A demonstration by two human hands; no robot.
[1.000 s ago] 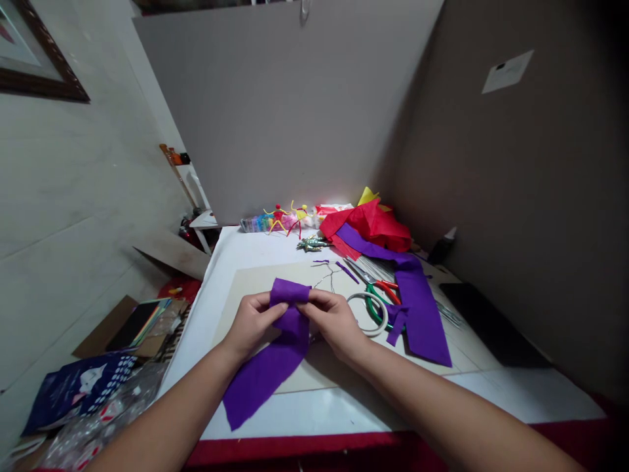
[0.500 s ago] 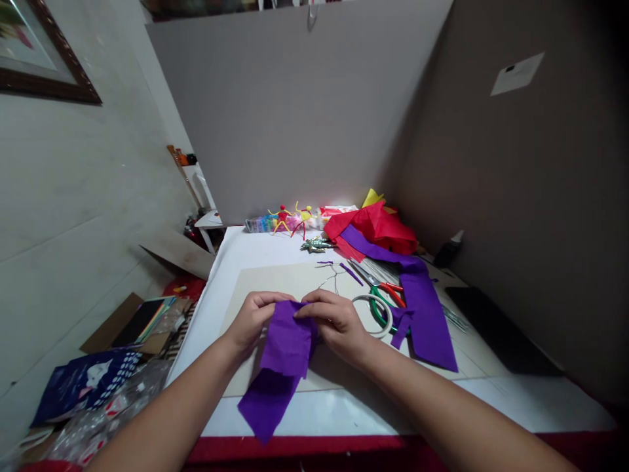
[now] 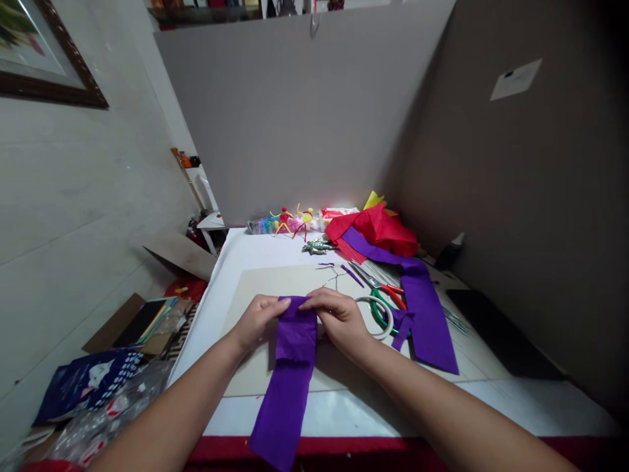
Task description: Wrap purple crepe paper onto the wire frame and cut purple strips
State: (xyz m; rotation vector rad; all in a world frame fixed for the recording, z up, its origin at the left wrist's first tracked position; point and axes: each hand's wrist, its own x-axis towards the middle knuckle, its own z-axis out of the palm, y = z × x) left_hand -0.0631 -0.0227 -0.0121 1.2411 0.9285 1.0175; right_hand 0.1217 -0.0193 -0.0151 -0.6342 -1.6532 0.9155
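A strip of purple crepe paper point(image 3: 291, 387) hangs between my two hands, folded over at its upper end, its loose lower end reaching past the table's front edge. My left hand point(image 3: 257, 322) pinches the top left corner between thumb and fingers. At the top right corner, my right hand point(image 3: 341, 320) is closed on the same paper. Just right of that hand lies a white tape roll point(image 3: 390, 321), partly covered by it. Beyond the hands, thin wire point(image 3: 336, 278) and a small purple-wrapped piece point(image 3: 352, 275) rest on the board.
Scissors with red handles point(image 3: 393, 292) and a green-handled tool point(image 3: 377, 313) lie right of my hands. Larger purple paper point(image 3: 428, 321) and red paper point(image 3: 383, 229) spread behind them. A dark flat slab point(image 3: 501, 334) is at far right. Grey panels point(image 3: 304, 124) wall the table.
The purple strip's folded flap is shorter now, and its lower end hangs farther down and straighter. Both hands keep their hold at the top, with the left thumb now over the front.
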